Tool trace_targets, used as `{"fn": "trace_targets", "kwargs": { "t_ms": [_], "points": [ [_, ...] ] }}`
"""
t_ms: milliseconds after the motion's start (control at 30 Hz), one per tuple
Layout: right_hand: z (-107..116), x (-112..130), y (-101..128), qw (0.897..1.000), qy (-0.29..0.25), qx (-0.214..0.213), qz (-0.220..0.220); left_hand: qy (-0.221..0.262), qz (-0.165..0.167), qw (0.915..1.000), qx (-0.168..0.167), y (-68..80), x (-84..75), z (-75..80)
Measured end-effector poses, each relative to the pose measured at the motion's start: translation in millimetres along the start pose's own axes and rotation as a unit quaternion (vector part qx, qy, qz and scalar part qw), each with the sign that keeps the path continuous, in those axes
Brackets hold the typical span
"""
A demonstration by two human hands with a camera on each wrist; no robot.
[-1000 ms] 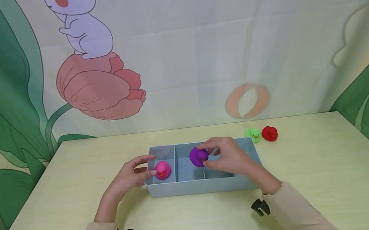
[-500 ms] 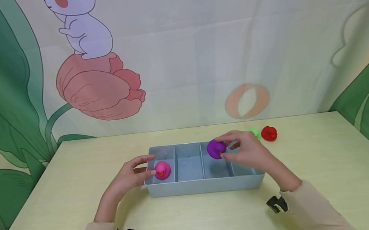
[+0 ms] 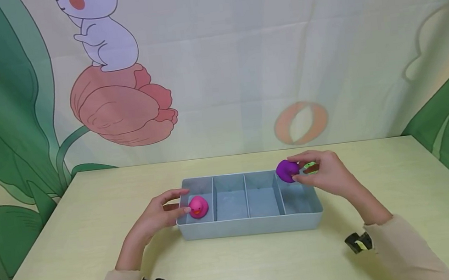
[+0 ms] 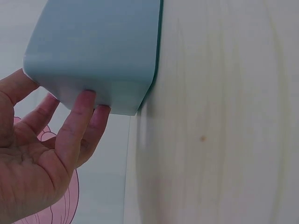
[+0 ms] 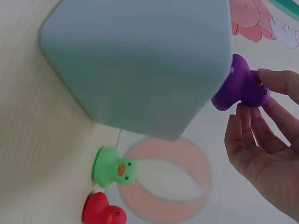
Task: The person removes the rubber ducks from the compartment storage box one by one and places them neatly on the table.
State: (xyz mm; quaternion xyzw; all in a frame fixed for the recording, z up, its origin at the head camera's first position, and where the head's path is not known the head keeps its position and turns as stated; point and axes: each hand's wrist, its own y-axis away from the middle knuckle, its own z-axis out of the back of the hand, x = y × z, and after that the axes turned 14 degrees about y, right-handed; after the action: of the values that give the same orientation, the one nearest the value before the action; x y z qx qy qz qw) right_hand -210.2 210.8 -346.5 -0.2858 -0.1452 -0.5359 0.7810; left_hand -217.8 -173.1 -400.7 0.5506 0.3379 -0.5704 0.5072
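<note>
Right now the right hand (image 3: 328, 175) pinches a purple rubber duck (image 3: 286, 171) above the grey divided tray (image 3: 251, 227); the left hand (image 3: 156, 215), fingers straight, touches the tray's end beside a pink duck (image 3: 198, 206).

- Purple rubber duck (image 3: 287, 170): pinched in the right hand's (image 3: 328, 175) fingertips, lifted over the far rim of the grey-blue divided tray's (image 3: 251, 225) rightmost compartment.

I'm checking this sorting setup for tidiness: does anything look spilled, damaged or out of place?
Nothing stands out. The tray sits flat, with a pink duck upright in its left end compartment. The right hand holds the purple duck; the green duck and red duck stand upright.
</note>
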Motion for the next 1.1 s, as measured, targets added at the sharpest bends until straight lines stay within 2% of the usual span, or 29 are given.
{"fn": "trace_targets", "kwargs": {
  "t_ms": [567,767,1100],
  "points": [
    [25.3,-36.8,6.3,0.996,0.004,-0.001,-0.087,-0.002,0.007,1.0000,-0.001,-0.3,-3.1,0.4],
    [28.9,-51.7,5.6,0.995,0.023,-0.003,-0.100,-0.001,0.009,1.0000,0.000,-0.1,-4.1,1.4],
    [37.8,-71.7,7.1,0.992,0.027,-0.011,-0.123,-0.002,0.012,0.9999,0.000,-0.5,-4.0,1.9]
  ]
}}
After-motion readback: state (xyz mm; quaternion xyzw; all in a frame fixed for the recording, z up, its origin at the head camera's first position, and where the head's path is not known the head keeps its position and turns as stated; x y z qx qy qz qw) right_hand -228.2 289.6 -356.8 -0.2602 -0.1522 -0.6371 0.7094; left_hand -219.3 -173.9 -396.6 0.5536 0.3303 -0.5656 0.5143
